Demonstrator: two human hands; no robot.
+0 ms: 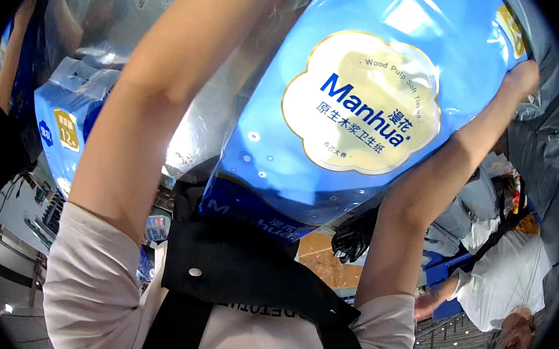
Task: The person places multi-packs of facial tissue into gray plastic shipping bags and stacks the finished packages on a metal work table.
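Note:
A large blue, plastic-wrapped pack of toilet paper (256,133) with a cream cloud-shaped label fills the upper middle, tilted and close in front of my chest. At its far right edge, my right hand (525,79) is closed against the wrapper; the fingertips are hidden. My left arm reaches up along the pack's left side and leaves the picture at the top, so the left hand itself is out of sight. The pack's lower end is darker blue and hangs over the black apron I wear.
Another blue pack (67,118) stands to the left of my left arm, by a shiny metal surface (189,118). Grey plastic sheeting (552,130) lies along the right. A person in a white shirt (508,278) is at the lower right, beside a blue crate (449,270).

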